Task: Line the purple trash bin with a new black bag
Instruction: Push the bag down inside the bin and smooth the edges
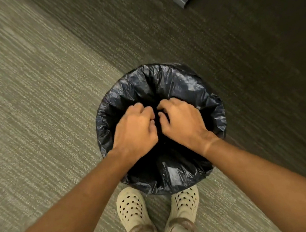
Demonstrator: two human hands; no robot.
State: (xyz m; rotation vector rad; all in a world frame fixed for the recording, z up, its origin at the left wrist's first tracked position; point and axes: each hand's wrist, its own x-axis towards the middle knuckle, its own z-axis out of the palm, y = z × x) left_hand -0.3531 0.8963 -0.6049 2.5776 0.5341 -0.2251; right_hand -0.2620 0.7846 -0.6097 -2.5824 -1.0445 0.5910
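A: Near: clogs (131,208), toes against the bin. Bag (173,178) folded over the whole rim; bin itself hidden.

B: Hands?

A: Left hand (134,131), right hand (182,124) curled inside the mouth; gripping film or not, can't tell.

B: Remaining?

A: Likely just seating the bottom.

The black bag (173,83) is thin plastic film, glossy and crinkled. The carpet (34,109) looks like short, rough, matt woven pile with ribbed streaks. The cream clogs (130,209) are smooth, matt, perforated foam-like plastic
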